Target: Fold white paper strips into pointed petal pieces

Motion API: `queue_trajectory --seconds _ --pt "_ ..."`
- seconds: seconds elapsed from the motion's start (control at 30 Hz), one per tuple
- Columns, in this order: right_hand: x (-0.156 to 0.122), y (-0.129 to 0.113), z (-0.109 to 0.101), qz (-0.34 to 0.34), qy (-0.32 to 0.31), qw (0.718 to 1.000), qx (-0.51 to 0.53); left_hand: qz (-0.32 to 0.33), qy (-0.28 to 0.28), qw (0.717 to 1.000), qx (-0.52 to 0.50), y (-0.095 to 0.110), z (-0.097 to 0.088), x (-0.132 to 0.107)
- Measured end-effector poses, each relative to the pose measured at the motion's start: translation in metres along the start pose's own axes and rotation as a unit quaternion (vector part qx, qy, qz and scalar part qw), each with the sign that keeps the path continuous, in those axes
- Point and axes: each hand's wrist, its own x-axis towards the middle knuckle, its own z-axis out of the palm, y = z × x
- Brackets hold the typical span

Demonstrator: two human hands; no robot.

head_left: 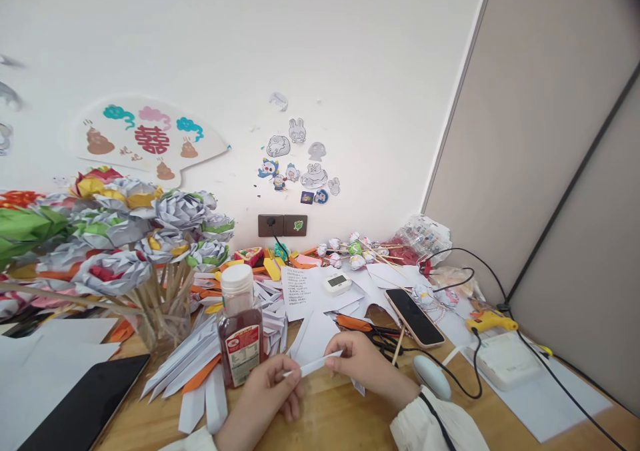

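A narrow folded strip of white paper (314, 367) stretches between my two hands above the wooden table. My left hand (280, 388) pinches its left end between thumb and fingers. At the other end, my right hand (357, 359) grips the strip the same way. Just left of my left hand stands a bottle (241, 334) with a white cap and a red label, holding dark reddish liquid. Folded white paper pieces (193, 354) lie in a heap left of the bottle. Another bit of white paper (359, 388) shows below my right hand.
Paper flowers on sticks (180, 211) fill a clear container at left, near a black tablet (90, 408). To the right lie a phone (415, 316), a white mouse (431, 376), a yellow glue gun (491, 322) and cables. A small timer (337, 282) rests on written paper (297, 294).
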Motion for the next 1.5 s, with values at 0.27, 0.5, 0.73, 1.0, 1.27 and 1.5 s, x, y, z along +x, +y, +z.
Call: queue_trajectory --seconds 0.27,0.5,0.73,1.0,1.27,1.5 --pt "-0.006 -0.014 -0.008 0.006 -0.045 0.996 0.073 0.037 -0.039 0.995 0.086 -0.008 0.002 -0.003" --pt "-0.008 -0.014 -0.005 0.018 -0.070 0.991 0.116 0.017 -0.113 0.989 0.099 -0.009 0.003 -0.007" --pt "-0.006 -0.009 -0.003 0.007 -0.061 0.983 0.172 0.001 -0.103 0.987 0.127 -0.005 0.003 -0.009" --pt "-0.008 -0.015 0.002 -0.007 -0.095 0.978 0.187 -0.001 -0.125 0.986 0.111 -0.008 0.003 -0.008" --pt "-0.004 -0.006 0.000 0.004 -0.026 0.986 0.163 -0.007 -0.139 0.986 0.097 -0.002 0.004 -0.010" --pt "-0.002 -0.006 0.000 -0.006 0.019 0.989 0.150 0.003 -0.151 0.985 0.087 -0.007 0.003 -0.006"
